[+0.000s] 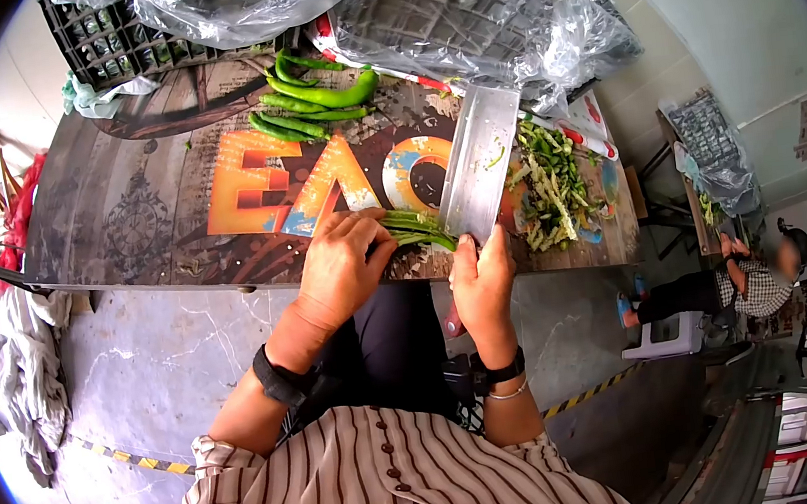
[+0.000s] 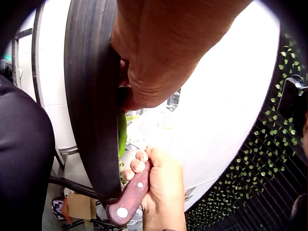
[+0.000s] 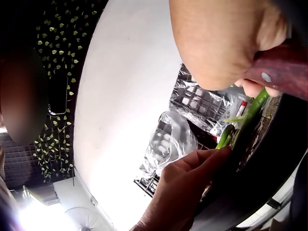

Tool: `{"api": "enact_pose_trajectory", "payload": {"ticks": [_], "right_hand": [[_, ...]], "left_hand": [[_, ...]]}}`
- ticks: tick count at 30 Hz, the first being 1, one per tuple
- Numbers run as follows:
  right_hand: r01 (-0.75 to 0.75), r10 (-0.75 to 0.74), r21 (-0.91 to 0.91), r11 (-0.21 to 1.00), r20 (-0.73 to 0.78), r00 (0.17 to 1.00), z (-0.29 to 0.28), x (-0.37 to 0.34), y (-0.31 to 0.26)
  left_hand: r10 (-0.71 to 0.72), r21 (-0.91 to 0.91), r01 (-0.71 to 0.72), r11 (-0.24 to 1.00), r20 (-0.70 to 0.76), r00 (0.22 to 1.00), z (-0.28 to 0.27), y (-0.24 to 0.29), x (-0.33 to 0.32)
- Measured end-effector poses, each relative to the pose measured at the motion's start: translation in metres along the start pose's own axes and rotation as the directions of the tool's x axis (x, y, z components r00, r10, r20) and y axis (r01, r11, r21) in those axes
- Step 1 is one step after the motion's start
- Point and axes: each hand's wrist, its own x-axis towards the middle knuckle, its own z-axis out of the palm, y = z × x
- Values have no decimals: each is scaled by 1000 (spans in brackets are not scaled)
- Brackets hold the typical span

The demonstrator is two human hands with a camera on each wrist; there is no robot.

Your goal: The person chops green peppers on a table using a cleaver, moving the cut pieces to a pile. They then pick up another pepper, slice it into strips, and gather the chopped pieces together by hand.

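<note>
1 chopped pile [image 1: 559,177] is done, whole green peppers [image 1: 334,97] remain, the left hand [image 1: 346,262] holds a green bunch [image 1: 417,220] and the right hand [image 1: 483,277] grips the cleaver [image 1: 481,162].

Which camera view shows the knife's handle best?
The left wrist view: the handle shows most of its length there, with two rivets. The right wrist view shows a section with one rivet, cut off by the frame edge; the head view shows only a small end piece.
</note>
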Motion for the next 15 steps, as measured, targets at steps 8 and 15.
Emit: {"api": "enact_pose_trajectory", "payload": {"ticks": [8,15], "right_hand": [[-90,100,170,981,-48,994,-30,4,-19],[-116,40,474,873,168,985,-8,-9,-43]], "left_hand": [[27,-6,-27,1000,-13,1000,0,0,-2],[-17,-19,17,1000,14,1000,-2,0,-2]]}}
